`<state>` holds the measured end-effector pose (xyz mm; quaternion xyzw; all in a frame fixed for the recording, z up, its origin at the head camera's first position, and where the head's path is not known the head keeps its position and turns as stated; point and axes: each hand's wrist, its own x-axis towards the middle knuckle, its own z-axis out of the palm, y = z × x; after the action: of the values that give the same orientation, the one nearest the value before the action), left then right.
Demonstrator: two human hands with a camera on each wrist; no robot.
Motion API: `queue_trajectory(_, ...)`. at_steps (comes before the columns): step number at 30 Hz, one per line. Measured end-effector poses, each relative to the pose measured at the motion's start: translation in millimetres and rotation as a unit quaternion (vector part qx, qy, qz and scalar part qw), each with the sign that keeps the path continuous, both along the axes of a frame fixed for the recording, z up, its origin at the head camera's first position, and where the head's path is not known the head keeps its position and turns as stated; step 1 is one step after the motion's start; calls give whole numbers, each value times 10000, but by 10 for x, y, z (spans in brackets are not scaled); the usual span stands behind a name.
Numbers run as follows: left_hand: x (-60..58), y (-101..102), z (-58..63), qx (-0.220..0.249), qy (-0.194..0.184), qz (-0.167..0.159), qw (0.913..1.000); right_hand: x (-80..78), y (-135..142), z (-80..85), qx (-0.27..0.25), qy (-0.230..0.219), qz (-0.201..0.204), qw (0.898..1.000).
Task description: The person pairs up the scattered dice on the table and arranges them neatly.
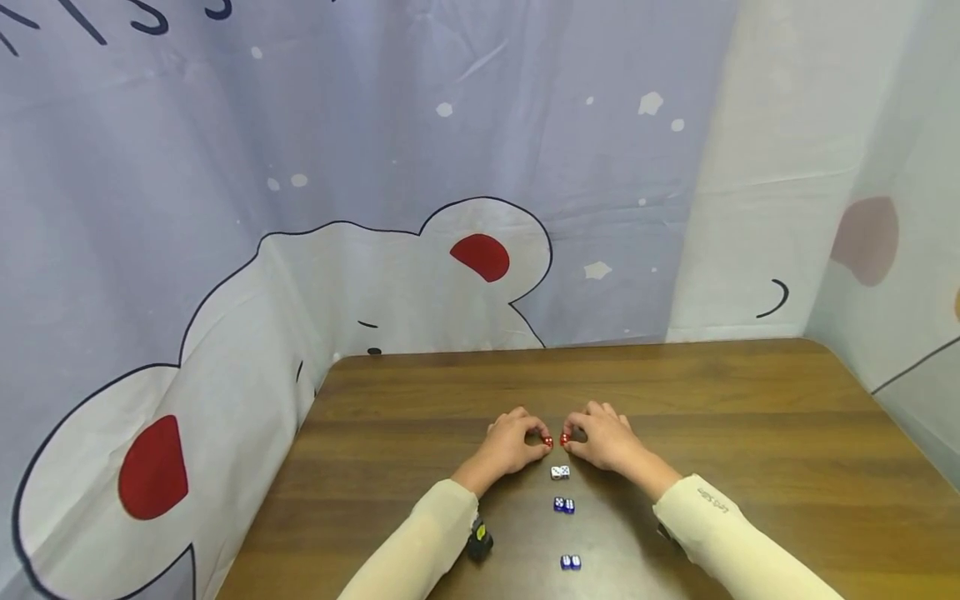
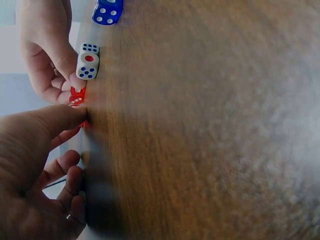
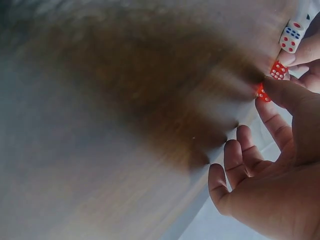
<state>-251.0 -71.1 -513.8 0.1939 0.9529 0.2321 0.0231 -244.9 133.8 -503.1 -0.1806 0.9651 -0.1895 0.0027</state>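
Toward the middle of the table, my left hand [image 1: 512, 442] pinches a red die [image 1: 548, 442] between thumb and index finger. Facing it, my right hand [image 1: 606, 437] pinches a second red die [image 1: 564, 439] the same way. A narrow gap parts the two dice in the head view. White spots show on the left hand's red die [image 3: 278, 70] in the right wrist view, where the right hand's red die [image 3: 263, 94] is partly covered by its thumb. Just nearer than the hands sits a pair of white dice [image 1: 560, 472], side by side.
Nearer still, a pair of blue dice [image 1: 564, 505] and another blue pair [image 1: 571, 562] line up below the white ones on the brown wooden table [image 1: 420, 392]. A black wrist device [image 1: 479, 540] sits at the left sleeve. Printed curtains [image 1: 600, 167] hang behind the table.
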Motion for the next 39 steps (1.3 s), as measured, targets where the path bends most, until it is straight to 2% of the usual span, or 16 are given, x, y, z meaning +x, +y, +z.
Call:
queue_trajectory(24, -6, 17, -7, -151, -47, 36, 9999, 20, -40, 21, 42, -50, 48, 10000)
queue_trajectory(39, -6, 29, -2, -76, -70, -7, 9999, 14, -77, 31, 45, -9, 92, 9999)
